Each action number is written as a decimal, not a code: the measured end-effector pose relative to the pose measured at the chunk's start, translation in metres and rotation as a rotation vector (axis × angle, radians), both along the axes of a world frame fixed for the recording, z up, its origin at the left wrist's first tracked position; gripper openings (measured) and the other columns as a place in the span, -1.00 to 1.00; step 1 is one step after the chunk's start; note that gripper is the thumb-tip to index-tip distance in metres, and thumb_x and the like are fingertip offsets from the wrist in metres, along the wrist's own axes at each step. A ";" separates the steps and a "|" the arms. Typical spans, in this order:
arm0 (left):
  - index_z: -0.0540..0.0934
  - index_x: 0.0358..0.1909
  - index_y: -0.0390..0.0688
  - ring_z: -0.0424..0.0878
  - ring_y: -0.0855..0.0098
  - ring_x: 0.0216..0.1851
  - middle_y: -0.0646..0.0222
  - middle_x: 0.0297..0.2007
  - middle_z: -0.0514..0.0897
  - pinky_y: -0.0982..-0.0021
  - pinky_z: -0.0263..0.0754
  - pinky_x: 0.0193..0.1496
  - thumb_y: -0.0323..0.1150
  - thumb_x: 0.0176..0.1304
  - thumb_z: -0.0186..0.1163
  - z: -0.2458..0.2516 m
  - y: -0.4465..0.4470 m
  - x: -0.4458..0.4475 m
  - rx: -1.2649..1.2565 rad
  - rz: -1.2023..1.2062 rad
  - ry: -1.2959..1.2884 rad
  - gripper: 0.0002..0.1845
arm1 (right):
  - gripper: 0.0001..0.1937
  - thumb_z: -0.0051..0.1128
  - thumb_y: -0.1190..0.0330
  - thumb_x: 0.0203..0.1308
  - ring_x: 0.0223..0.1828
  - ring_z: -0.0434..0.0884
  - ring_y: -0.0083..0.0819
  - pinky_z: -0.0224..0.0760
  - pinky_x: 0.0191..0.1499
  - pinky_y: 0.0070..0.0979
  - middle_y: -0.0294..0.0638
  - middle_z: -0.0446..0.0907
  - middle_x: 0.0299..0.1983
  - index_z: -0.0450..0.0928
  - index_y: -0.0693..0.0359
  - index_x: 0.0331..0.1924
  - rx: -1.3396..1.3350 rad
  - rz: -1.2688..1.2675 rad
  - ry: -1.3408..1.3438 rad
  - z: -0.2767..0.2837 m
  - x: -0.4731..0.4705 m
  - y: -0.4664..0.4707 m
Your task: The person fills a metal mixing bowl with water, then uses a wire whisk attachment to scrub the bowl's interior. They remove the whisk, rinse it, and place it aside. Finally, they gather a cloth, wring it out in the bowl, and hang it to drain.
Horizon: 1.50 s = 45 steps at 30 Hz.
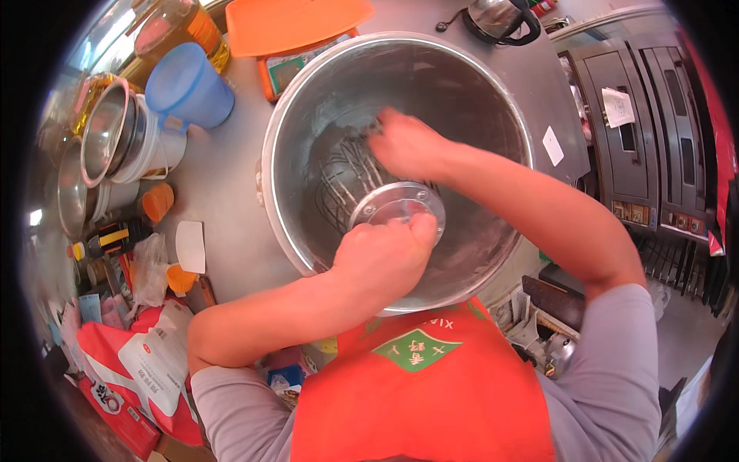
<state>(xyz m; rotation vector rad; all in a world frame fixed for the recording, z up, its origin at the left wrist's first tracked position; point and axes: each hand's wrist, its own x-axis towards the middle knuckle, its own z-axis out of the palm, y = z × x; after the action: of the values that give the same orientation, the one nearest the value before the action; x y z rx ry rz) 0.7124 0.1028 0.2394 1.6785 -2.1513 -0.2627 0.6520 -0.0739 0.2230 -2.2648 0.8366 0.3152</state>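
A large metal mixing bowl (398,306) stands before me, its inner wall grey and wet-looking. Inside it lies a big wire whisk (352,173) of the mixer-attachment kind, tilted, with a round metal hub towards me. My left hand (384,254) grips the whisk at this hub, over the near part of the bowl. Reaching in from the right, my right hand (410,144) is curled at the far end of the whisk's wires. It is blurred, and its fingertips are partly hidden; whether a small dark thing is also between them I cannot tell.
The bowl rests on a metal worktable (225,190). To the left stand a blue plastic jug (190,86), stacked metal bowls (107,133) and a white scraper (190,246). An orange tray (294,23) lies behind, a kettle (496,20) far right. Ovens (623,127) line the right.
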 end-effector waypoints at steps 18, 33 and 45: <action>0.46 -0.33 -0.17 0.53 0.54 -0.72 0.46 -0.70 0.50 0.49 0.33 -0.73 -0.37 0.01 0.17 -0.004 0.001 0.000 -0.040 0.015 -0.010 -0.82 | -0.50 0.05 0.41 0.10 0.01 0.58 0.16 0.39 0.07 -0.14 0.39 0.56 -0.11 0.31 0.61 0.08 0.062 -0.150 0.217 0.011 -0.004 0.014; 0.40 -0.36 -0.17 0.51 0.54 -0.69 0.46 -0.69 0.44 0.50 0.32 -0.70 -0.35 -0.05 0.19 -0.010 0.004 -0.004 -0.095 -0.050 0.040 -0.78 | -0.33 0.23 0.32 0.10 -0.13 0.58 -0.29 0.57 -0.15 -0.36 -0.06 0.54 0.03 0.29 0.33 0.32 0.526 0.010 0.533 -0.056 0.033 -0.060; 0.41 -0.38 -0.16 0.39 0.56 -0.71 0.51 -0.73 0.38 0.47 0.18 -0.72 -0.34 -0.05 0.18 -0.017 0.006 -0.009 -0.075 -0.065 -0.066 -0.79 | -0.35 0.31 0.33 0.04 -0.32 0.66 -0.26 0.51 -0.48 -0.31 0.06 0.62 -0.12 0.36 0.38 0.25 0.414 0.250 0.560 -0.182 0.038 -0.092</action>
<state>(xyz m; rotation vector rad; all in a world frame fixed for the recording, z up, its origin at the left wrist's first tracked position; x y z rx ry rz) 0.7032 0.1088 0.2228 1.5987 -2.2381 -0.1449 0.6902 -0.1660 0.0406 -1.9002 0.6692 1.1645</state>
